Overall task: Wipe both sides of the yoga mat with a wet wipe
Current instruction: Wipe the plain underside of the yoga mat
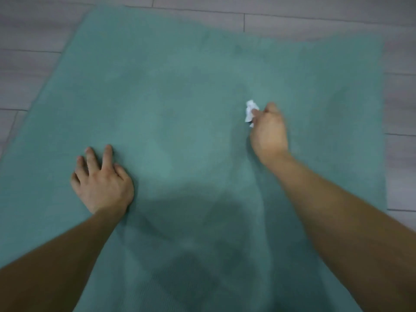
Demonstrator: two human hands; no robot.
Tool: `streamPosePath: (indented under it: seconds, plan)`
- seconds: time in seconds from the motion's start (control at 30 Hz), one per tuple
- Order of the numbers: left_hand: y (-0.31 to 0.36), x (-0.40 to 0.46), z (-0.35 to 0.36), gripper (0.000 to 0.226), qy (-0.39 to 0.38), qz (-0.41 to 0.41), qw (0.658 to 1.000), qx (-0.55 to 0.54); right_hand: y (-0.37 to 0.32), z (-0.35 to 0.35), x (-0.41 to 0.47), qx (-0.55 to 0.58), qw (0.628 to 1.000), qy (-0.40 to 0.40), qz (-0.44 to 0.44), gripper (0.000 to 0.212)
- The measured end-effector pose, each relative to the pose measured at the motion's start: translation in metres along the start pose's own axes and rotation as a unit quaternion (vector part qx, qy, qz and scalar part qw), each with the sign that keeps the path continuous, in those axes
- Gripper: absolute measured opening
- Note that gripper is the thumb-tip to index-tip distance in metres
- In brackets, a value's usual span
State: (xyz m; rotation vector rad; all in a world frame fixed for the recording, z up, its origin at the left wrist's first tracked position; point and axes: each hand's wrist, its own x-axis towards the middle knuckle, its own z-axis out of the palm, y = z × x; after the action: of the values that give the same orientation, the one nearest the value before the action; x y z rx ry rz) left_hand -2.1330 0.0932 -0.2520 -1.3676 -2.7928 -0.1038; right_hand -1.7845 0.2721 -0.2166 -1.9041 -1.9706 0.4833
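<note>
A green yoga mat lies flat on the floor and fills most of the head view. My right hand grips a crumpled white wet wipe against the mat, right of centre. My left hand rests flat on the mat at the left, fingers spread. Darker damp patches show on the mat's surface beyond the wipe.
Grey wood-look floor planks surround the mat at the top, left and right. The mat's far edge runs across the top of the view. A shadow falls on the mat between my forearms.
</note>
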Motion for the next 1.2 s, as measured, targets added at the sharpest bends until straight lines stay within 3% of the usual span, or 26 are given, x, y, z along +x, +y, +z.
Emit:
streamPosePath:
  seconds: [0.03, 0.1, 0.13, 0.2, 0.23, 0.3, 0.37, 0.43, 0.5, 0.57, 0.63, 0.73, 0.77, 0.8, 0.87, 0.93, 1.0, 1.07, 1.13, 1.2]
  plan:
    - [0.002, 0.003, -0.005, 0.053, -0.035, 0.013, 0.999, 0.025, -0.021, 0.016, -0.029, 0.044, 0.998, -0.019, -0.048, 0.025]
    - [0.008, 0.009, -0.018, 0.059, -0.108, 0.013, 0.992, 0.061, -0.067, 0.031, -0.101, 0.089, 0.954, -0.173, -0.227, 0.008]
    - [0.016, 0.009, -0.025, 0.068, -0.149, 0.002, 0.987, 0.062, -0.081, 0.03, -0.127, 0.068, 0.926, -0.222, -0.298, 0.02]
    - [0.049, -0.007, -0.038, 0.099, -0.246, -0.009, 0.969, 0.027, -0.072, 0.019, -0.129, 0.03, 0.895, -0.222, -0.385, 0.036]
    - [0.07, -0.023, -0.043, 0.117, -0.302, -0.003, 0.953, 0.01, -0.053, 0.016, -0.111, 0.029, 0.899, -0.198, -0.389, 0.039]
    - [0.117, -0.055, -0.05, 0.156, -0.398, 0.005, 0.917, -0.015, -0.018, 0.001, -0.054, 0.042, 0.944, -0.139, -0.295, 0.036]
    - [0.153, -0.079, -0.056, 0.184, -0.44, -0.008, 0.898, -0.029, 0.033, -0.022, 0.005, -0.044, 0.976, -0.071, -0.202, 0.017]
    - [0.168, -0.086, -0.055, 0.196, -0.454, -0.031, 0.89, -0.03, 0.066, -0.05, 0.037, -0.081, 0.991, -0.066, -0.078, 0.018]
    - [0.17, -0.083, -0.05, 0.198, -0.466, -0.04, 0.883, -0.031, 0.064, -0.063, 0.045, -0.081, 0.997, -0.012, 0.014, 0.02]
    - [0.167, -0.082, -0.051, 0.198, -0.475, -0.035, 0.879, -0.034, 0.036, -0.049, 0.022, -0.068, 0.997, -0.027, 0.005, 0.033]
    - [0.168, -0.084, -0.052, 0.199, -0.47, -0.032, 0.882, -0.016, -0.009, -0.028, -0.03, -0.027, 0.988, -0.108, -0.109, 0.042]
    - [0.172, -0.086, -0.052, 0.189, -0.451, -0.044, 0.891, -0.015, -0.04, -0.007, -0.107, 0.018, 0.896, -0.215, -0.388, 0.039]
    - [0.172, -0.087, -0.053, 0.189, -0.453, -0.043, 0.89, -0.014, -0.03, -0.013, -0.096, 0.027, 0.872, -0.226, -0.433, 0.035]
    - [0.173, -0.085, -0.054, 0.192, -0.468, -0.041, 0.883, -0.01, -0.013, -0.017, -0.072, 0.041, 0.875, -0.206, -0.436, 0.031]
    - [0.174, -0.081, -0.056, 0.195, -0.497, -0.034, 0.867, -0.015, 0.036, -0.029, -0.001, 0.021, 0.934, -0.108, -0.339, 0.024]
    - [0.173, -0.079, -0.059, 0.194, -0.506, -0.033, 0.861, -0.022, 0.084, -0.056, 0.063, -0.072, 0.983, -0.007, -0.168, 0.026]
    - [0.171, -0.078, -0.06, 0.194, -0.511, -0.033, 0.859, -0.022, 0.095, -0.069, 0.078, -0.06, 0.998, 0.021, -0.004, 0.026]
    - [0.171, -0.079, -0.06, 0.194, -0.506, -0.03, 0.861, -0.025, 0.061, -0.059, 0.054, -0.085, 0.996, -0.004, 0.04, 0.033]
    - [0.171, -0.08, -0.06, 0.195, -0.495, -0.029, 0.868, -0.026, 0.017, -0.041, 0.001, -0.062, 0.99, -0.091, -0.091, 0.045]
    - [0.172, -0.081, -0.06, 0.196, -0.483, -0.035, 0.875, -0.017, -0.006, -0.026, -0.064, -0.046, 0.927, -0.194, -0.319, 0.049]
